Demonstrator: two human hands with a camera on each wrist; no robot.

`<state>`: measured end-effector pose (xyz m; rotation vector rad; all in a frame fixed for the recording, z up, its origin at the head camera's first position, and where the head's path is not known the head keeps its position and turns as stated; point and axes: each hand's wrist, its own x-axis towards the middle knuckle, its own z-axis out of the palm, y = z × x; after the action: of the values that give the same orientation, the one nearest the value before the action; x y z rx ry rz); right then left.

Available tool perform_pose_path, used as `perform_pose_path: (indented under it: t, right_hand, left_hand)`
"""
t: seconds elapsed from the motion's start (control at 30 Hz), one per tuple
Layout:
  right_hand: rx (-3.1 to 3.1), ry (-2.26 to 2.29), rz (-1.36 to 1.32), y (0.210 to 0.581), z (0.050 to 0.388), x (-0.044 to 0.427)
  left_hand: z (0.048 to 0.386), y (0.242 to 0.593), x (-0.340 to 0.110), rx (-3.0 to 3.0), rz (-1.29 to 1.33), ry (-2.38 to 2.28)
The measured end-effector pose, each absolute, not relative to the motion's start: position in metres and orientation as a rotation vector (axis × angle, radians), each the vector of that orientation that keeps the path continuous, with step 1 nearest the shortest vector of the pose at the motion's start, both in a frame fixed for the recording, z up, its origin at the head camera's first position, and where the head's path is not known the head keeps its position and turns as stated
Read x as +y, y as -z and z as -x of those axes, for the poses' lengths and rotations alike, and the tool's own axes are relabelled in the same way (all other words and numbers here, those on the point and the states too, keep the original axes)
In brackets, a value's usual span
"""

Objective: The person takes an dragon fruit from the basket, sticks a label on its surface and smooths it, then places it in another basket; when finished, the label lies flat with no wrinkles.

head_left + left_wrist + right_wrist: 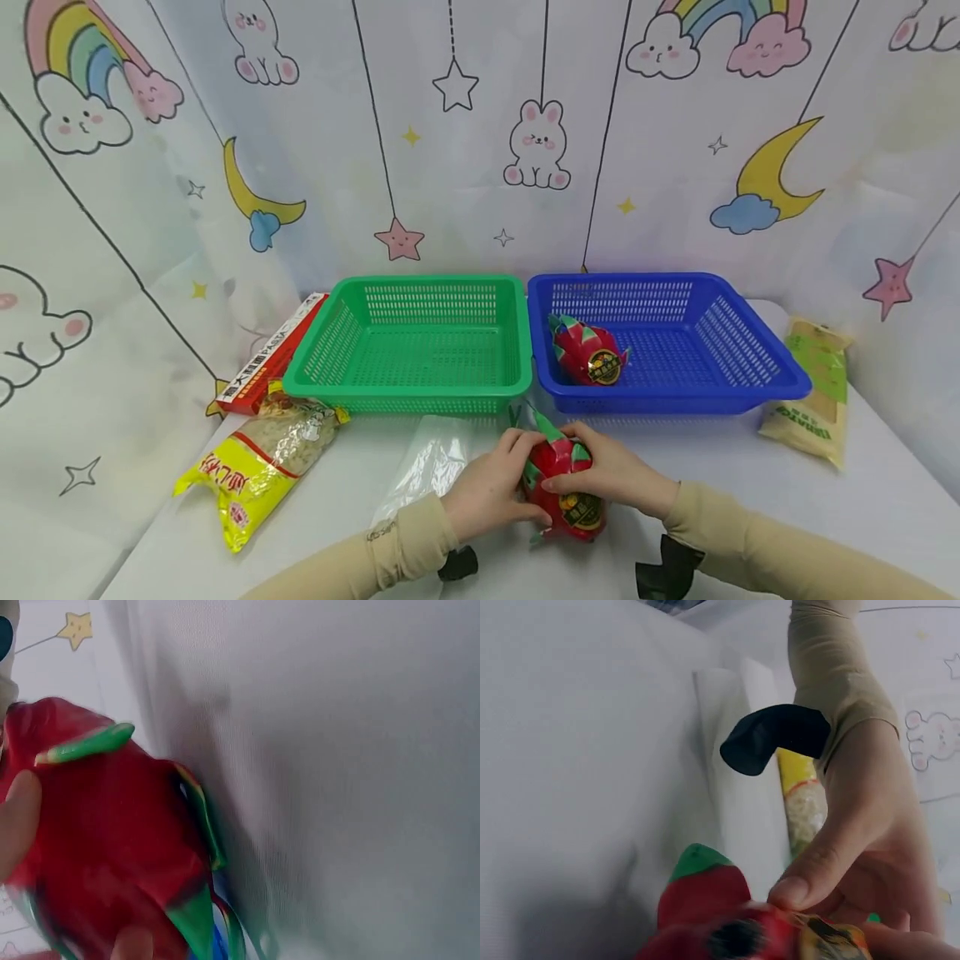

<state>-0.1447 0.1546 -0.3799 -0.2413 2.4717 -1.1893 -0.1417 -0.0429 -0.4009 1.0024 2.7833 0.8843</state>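
Note:
Both hands hold a red dragon fruit (558, 457) with green leafy tips above the white table, in front of the baskets. My left hand (487, 487) grips its left side, thumb low on the front. From the right, my right hand (618, 475) grips it with the thumb across its front. A dark round sticker shows low on the fruit. The left wrist view shows the dragon fruit (112, 825) close and blurred; in the right wrist view its lower end (705, 900) appears beside the left hand (862, 817). A second dragon fruit (588, 352) sits in the blue basket (675, 400).
A green basket (408, 390) stands left of the blue one. Beside it are a red pasta box (273, 354) and a yellow bag of pasta (270, 458). Clear plastic packaging (431, 458) lies before the green basket. A tan-green packet (813, 392) lies far right.

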Motion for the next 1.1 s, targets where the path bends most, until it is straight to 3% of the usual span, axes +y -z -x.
perform_pose_path:
  t: [0.3,0.57,1.1]
  right_hand:
    - [2.421,1.215,0.29,0.375,0.137,0.178]
    - [2.574,1.047,0.566,0.37,0.125,0.195]
    - [2.786,1.012,0.586,0.328,0.116,0.21]
  left_hand:
    - [0.153,0.397,-0.071,2.861,-1.059,-0.861]
    - [0.157,0.396,-0.091,2.954,-1.096,-0.715]
    - [0.178,0.369,-0.093,3.006,-1.514,-0.471]
